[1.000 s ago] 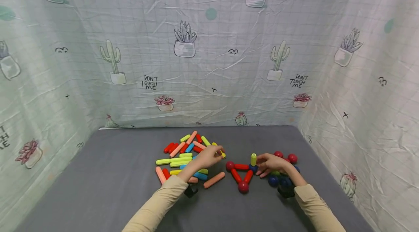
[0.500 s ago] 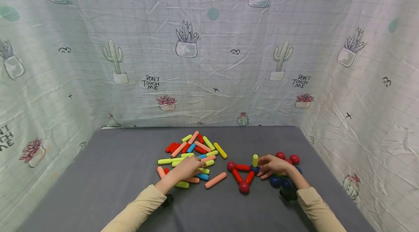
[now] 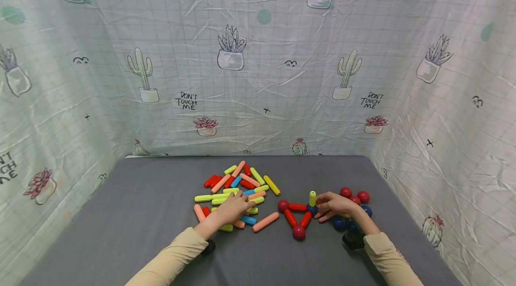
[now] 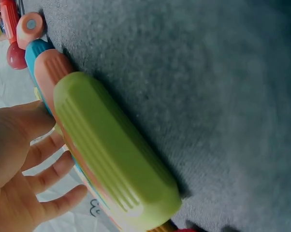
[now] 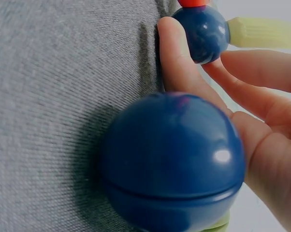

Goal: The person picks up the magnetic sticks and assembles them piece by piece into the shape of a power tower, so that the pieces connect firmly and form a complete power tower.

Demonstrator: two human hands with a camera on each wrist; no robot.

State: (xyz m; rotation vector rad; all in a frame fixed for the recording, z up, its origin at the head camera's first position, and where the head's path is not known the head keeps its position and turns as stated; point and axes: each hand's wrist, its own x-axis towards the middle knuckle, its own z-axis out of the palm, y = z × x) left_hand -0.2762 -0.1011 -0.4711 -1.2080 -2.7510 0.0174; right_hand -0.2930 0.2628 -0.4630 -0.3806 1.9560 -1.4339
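Head view: the right hand (image 3: pixel 337 205) lightly pinches the blue ball (image 3: pixel 311 210) at one corner of the triangular frame (image 3: pixel 305 219), which lies on the tabletop (image 3: pixel 330 259) between both hands; a careless twist could tip the yellow-green rod (image 3: pixel 312 198) standing on that ball. A separate blue ball (image 5: pixel 172 154) near that palm might roll if brushed. The left hand (image 3: pixel 230 210), fingers loosely spread and apparently gripping nothing, is at the pile of rods (image 3: pixel 247 184), where a nudge could scatter some. The frame shows smooth red rods (image 3: pixel 297 207), two glossy red balls (image 3: pixel 298 232), one blue.
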